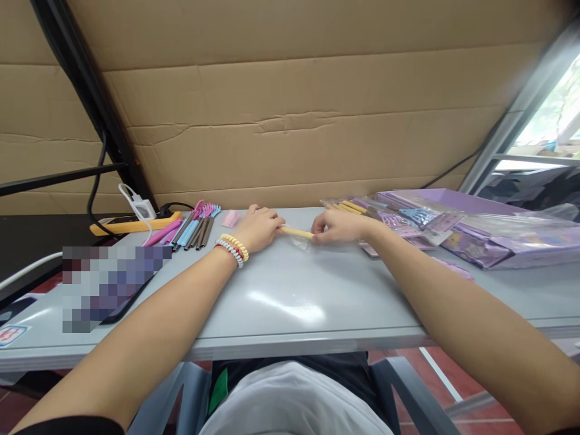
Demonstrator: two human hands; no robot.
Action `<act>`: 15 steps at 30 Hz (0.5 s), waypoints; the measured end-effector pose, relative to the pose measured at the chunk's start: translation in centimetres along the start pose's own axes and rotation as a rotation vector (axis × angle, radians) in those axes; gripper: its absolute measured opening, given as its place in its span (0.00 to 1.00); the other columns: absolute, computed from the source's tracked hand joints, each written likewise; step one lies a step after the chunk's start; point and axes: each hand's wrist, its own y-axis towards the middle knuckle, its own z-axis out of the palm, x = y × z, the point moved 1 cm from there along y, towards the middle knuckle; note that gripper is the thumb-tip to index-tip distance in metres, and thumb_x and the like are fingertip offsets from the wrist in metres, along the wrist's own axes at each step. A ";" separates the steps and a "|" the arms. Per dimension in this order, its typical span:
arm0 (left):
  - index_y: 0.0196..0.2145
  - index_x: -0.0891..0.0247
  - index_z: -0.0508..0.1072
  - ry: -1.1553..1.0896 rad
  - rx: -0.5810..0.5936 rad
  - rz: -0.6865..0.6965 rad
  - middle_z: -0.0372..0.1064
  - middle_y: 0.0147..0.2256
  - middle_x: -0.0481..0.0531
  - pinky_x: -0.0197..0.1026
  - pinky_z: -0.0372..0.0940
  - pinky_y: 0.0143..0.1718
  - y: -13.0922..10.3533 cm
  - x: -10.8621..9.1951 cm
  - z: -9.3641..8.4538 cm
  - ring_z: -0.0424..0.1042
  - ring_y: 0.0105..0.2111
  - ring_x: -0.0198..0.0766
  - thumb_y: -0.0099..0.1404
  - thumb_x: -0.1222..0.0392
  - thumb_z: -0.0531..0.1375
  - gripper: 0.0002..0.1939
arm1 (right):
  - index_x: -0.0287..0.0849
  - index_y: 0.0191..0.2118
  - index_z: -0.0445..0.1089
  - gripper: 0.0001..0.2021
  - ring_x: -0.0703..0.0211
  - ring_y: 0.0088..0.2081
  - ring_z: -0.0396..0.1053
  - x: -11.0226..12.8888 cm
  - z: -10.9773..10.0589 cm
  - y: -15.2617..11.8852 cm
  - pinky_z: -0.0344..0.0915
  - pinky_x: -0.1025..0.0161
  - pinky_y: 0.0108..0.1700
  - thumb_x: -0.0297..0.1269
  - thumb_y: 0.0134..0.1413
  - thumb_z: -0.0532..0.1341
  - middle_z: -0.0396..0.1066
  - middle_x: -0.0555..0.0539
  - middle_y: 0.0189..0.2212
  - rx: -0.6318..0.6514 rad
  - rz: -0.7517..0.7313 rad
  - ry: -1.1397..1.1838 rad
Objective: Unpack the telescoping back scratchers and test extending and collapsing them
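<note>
A thin yellow pen-like stick [296, 232] lies level between my two hands, just above or on the grey-white table. My left hand [259, 228], with beaded bracelets at the wrist, has its fingertips closed at the stick's left end. At the other end, my right hand [333, 226] pinches the stick between thumb and curled fingers. A crumpled bit of clear plastic film [302, 244] shows just below the stick. Left of my left hand is a small pink piece [231, 218], whose kind I cannot make out.
Several pens with pink and blue decorated ends [197, 226] lie to the left, near a yellow power strip [136, 225] and a phone-like device with a blurred screen. Plastic-wrapped packs [399, 217] and a purple box [498, 235] sit at right. Cardboard [290, 133] walls the back.
</note>
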 end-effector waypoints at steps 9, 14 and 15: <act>0.53 0.63 0.63 -0.181 0.194 -0.240 0.61 0.54 0.61 0.52 0.57 0.51 -0.4 1.1 1.3 0.61 0.54 0.53 0.66 0.42 0.43 0.28 | 0.42 0.26 0.71 0.09 0.57 0.28 0.67 -1.0 0.4 0.4 0.58 0.63 0.27 0.43 0.42 0.61 0.72 0.47 0.27 0.060 0.142 -0.031; 0.51 0.63 0.64 -0.219 0.215 -0.274 0.60 0.56 0.61 0.49 0.54 0.54 -0.5 1.7 1.5 0.59 0.56 0.50 0.65 0.42 0.44 0.27 | 0.41 0.24 0.70 0.13 0.59 0.26 0.66 -0.5 1.5 1.1 0.57 0.63 0.26 0.47 0.43 0.63 0.71 0.46 0.26 -0.013 0.101 -0.071; 0.51 0.64 0.64 -0.226 0.212 -0.288 0.60 0.55 0.62 0.49 0.54 0.54 -0.5 2.0 1.6 0.59 0.56 0.50 0.65 0.41 0.43 0.28 | 0.41 0.24 0.70 0.13 0.60 0.25 0.65 -0.6 1.6 1.2 0.57 0.63 0.27 0.47 0.42 0.63 0.70 0.46 0.25 -0.022 0.081 -0.071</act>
